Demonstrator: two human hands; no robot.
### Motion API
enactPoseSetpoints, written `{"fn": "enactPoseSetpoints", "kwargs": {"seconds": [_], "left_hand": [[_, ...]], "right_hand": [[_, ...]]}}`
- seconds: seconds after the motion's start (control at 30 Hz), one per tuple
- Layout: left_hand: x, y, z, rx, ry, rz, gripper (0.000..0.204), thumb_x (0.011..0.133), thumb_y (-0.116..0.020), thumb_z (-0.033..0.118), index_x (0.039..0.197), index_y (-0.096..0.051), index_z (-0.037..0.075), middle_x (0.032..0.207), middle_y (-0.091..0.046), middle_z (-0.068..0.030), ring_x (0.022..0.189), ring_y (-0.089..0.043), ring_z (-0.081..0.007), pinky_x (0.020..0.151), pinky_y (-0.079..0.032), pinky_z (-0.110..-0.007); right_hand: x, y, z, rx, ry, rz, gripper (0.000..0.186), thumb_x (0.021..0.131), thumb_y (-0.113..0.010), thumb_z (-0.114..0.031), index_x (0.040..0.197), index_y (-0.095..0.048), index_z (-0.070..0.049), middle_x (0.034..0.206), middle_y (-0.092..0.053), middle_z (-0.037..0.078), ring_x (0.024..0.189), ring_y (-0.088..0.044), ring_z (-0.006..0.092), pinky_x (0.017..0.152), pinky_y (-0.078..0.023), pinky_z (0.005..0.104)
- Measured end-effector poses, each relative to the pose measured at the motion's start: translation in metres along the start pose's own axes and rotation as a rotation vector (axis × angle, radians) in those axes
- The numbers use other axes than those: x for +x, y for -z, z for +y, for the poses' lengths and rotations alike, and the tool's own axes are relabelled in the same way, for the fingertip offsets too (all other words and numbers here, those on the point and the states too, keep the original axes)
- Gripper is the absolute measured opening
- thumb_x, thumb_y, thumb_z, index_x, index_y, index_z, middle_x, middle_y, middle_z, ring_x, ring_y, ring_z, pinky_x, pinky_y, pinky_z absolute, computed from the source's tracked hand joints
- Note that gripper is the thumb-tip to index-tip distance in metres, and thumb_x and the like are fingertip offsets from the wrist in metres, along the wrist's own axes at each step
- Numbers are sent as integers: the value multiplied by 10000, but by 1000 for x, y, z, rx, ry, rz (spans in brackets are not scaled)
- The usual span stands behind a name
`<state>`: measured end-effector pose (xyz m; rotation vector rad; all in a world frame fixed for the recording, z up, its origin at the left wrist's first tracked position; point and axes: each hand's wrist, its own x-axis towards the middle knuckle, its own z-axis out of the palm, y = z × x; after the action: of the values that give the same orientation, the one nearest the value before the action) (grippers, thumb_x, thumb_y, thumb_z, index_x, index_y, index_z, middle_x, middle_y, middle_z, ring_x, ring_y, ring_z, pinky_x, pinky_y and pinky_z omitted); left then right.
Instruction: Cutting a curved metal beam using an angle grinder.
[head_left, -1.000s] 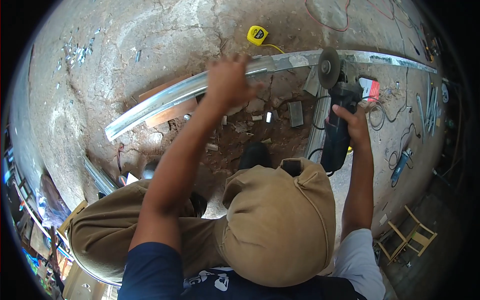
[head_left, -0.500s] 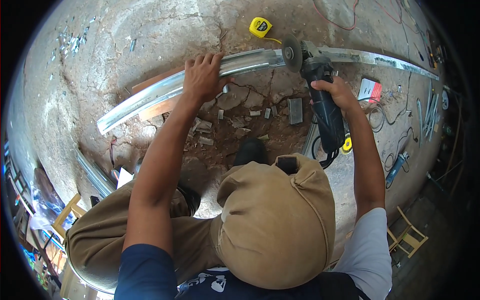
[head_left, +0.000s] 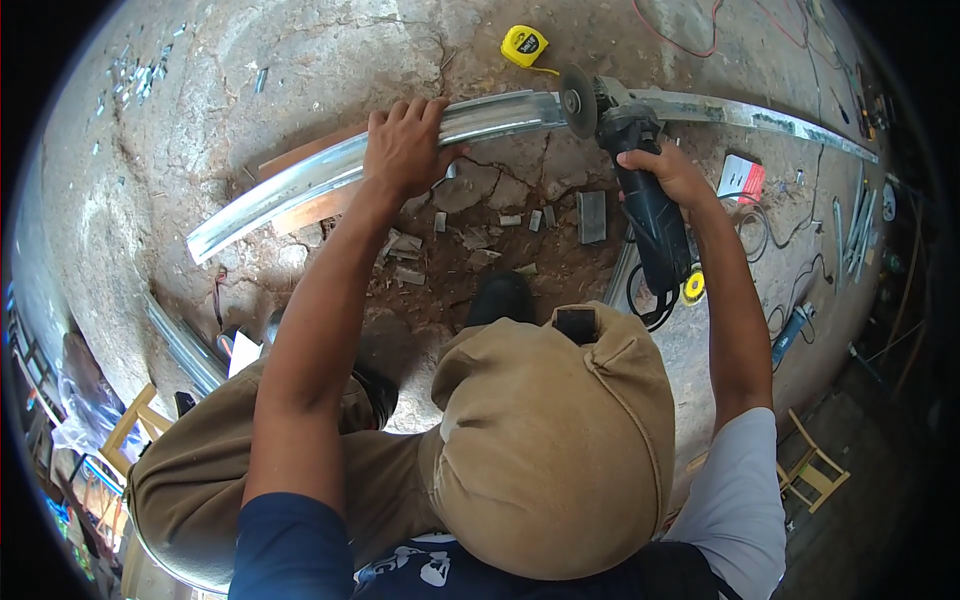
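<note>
My left hand (head_left: pixel 405 150) is closed over a shiny metal channel (head_left: pixel 285 195), fingers across its far edge and thumb on the near side. The channel lies on a brown wooden board (head_left: pixel 300 213). In my right hand (head_left: pixel 668 172) is a dark angle grinder (head_left: pixel 652 225), gripped round its body. Its cutting disc (head_left: pixel 577 101) stands upright at the channel's right end; whether it touches the metal I cannot tell. Beyond the grinder, a long metal strip (head_left: pixel 750 117) runs on to the right.
A yellow tape measure (head_left: pixel 523 46) lies past the disc. Metal offcuts (head_left: pixel 591 217) litter the ground before my boot (head_left: pixel 502 298). On the right are a red-and-white packet (head_left: pixel 740 180), a yellow disc (head_left: pixel 693 287), a blue-bodied tool (head_left: pixel 792 335), cables and metal rods (head_left: pixel 856 235).
The channel's left end and my left hand have shifted slightly left and away from me. The grinder, still in my right hand, has moved slightly left. Both grips look the same.
</note>
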<state>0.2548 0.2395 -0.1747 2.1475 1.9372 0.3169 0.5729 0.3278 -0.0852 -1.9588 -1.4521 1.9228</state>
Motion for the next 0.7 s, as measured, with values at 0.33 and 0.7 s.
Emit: {"fn": "enactPoseSetpoints", "kwargs": {"seconds": [0.33,0.7], "left_hand": [[0,-1,-1,-7,-8,18,617,780,-641,499,1216,-503,86,1092,-578,-109,1044,-533,-289,861,-362,-429],[-1,-1,1,-15,-12,34,607,772,-659,479,1207,-499,88,1083,-579,-102,1033,-538,-287,853,-365,-426]], "right_hand": [[5,-2,7,-28,-7,11,376,710,-728,-332,749,-644,33,637,-633,100,520,-629,167,485,-499,262],[16,6,22,-135,19,35,410,691,-725,-390,707,-650,13,613,-609,59,499,-581,131,480,-443,254]]}}
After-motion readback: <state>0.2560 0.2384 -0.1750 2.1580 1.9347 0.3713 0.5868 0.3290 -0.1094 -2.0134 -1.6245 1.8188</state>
